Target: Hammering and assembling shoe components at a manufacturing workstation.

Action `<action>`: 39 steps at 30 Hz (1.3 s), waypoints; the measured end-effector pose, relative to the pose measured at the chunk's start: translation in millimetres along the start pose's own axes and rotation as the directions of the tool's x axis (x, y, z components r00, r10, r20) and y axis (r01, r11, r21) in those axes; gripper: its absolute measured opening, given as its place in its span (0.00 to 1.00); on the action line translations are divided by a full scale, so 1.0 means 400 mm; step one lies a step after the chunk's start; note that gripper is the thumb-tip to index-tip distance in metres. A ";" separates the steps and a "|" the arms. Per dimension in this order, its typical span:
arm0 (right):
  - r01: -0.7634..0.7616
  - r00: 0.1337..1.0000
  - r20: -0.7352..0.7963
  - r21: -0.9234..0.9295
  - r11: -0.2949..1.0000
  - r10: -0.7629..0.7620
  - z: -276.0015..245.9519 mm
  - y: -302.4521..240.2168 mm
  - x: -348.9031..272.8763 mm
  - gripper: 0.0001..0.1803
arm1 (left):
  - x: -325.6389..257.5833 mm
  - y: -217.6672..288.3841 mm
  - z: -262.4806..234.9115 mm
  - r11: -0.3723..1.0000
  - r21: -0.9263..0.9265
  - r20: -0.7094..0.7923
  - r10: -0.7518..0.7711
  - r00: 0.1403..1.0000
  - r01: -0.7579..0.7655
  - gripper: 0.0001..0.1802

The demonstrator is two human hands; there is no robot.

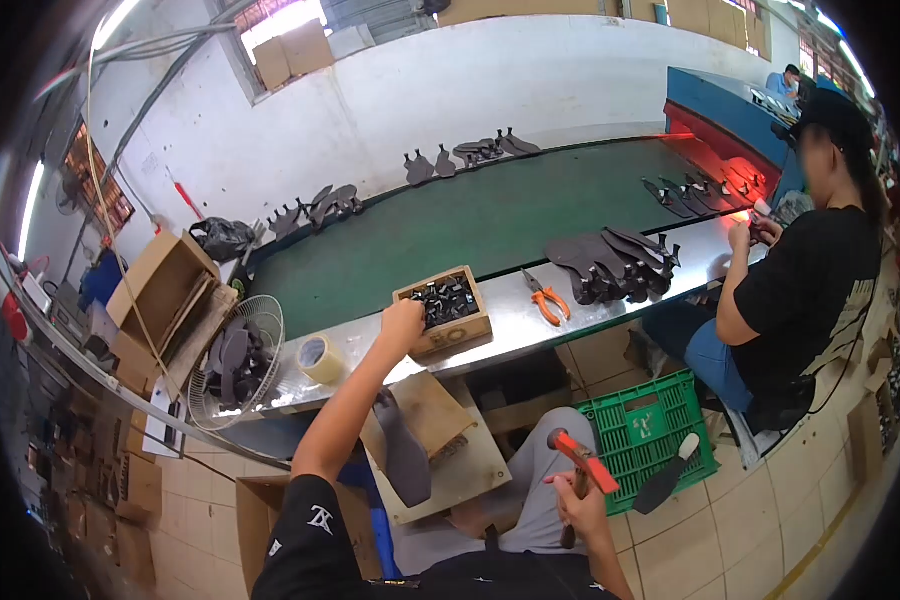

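A white wall (pixel 450 90) is running behind the green-topped bench (pixel 450 225). Beige floor tiles (pixel 770 520) are lying below. Daylight is entering through a high window (pixel 285 18). Cardboard boxes (pixel 160 290) are standing stacked at the left.

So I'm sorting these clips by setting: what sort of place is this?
Most likely a shoe workshop or small factory line. Dark sole-shaped pieces lie in batches along a long green belt, the right hand holds a hammer, and the left hand reaches into a small box of dark parts.
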State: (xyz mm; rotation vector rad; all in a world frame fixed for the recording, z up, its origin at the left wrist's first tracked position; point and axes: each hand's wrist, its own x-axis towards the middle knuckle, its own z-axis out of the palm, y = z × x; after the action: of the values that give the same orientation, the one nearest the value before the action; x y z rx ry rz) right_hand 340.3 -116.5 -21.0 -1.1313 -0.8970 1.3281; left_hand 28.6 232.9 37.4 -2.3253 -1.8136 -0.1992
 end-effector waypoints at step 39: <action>0.611 0.687 0.631 -0.235 0.756 -0.359 0.466 -0.123 0.383 0.13 | -0.528 0.020 -0.066 0.676 -0.734 -0.351 -0.298 0.888 -0.063 0.12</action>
State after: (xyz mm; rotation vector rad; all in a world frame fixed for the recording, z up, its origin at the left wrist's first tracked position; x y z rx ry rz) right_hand 186.1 59.4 55.5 -0.7089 -1.8726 1.0072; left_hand -15.0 25.5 16.6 -2.2605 -1.8261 -1.6273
